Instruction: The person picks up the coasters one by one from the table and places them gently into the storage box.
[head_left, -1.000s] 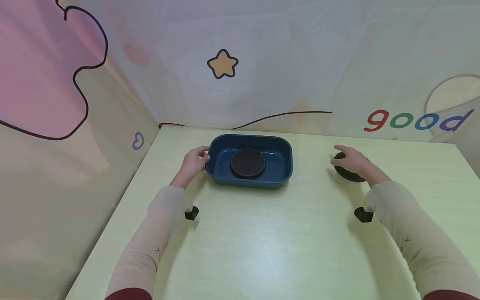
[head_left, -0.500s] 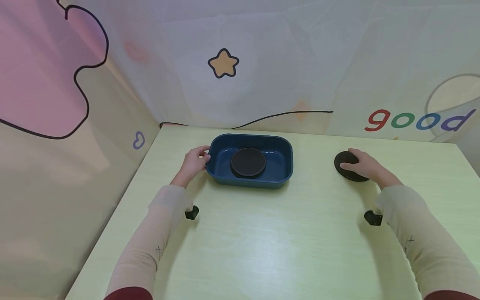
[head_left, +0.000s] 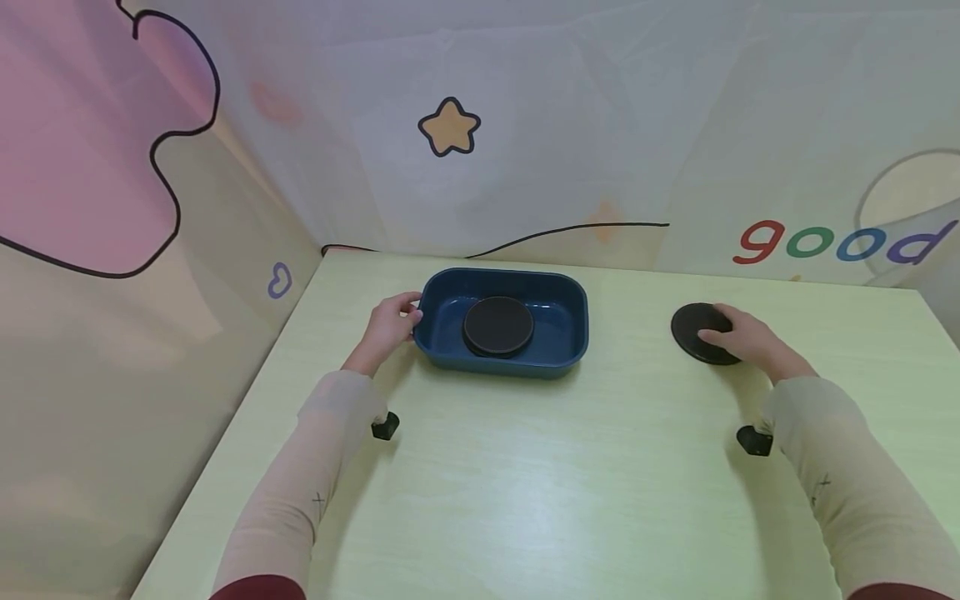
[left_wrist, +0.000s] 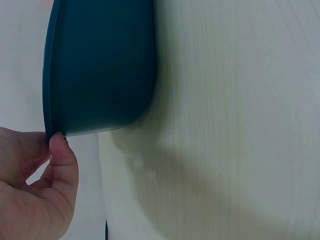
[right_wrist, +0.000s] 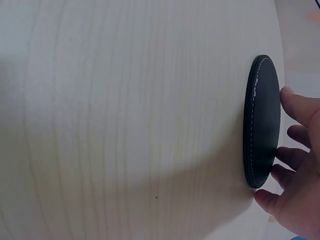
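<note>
The head view looks forward and down over the whole counter (head_left: 525,483), taking in the blue tray (head_left: 504,360). The left wrist view sits close against that tray's outer wall; the right wrist view skims low toward the black disc (right_wrist: 262,120) right of the tray.

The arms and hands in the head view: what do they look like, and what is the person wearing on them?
Both hands are bare: the left hand and the right hand. Each forearm is covered by a thin pale beige sleeve with a small dark cross mark. A dark red cuff shows at the bottom edge. A small black device sits under each wrist.
</note>
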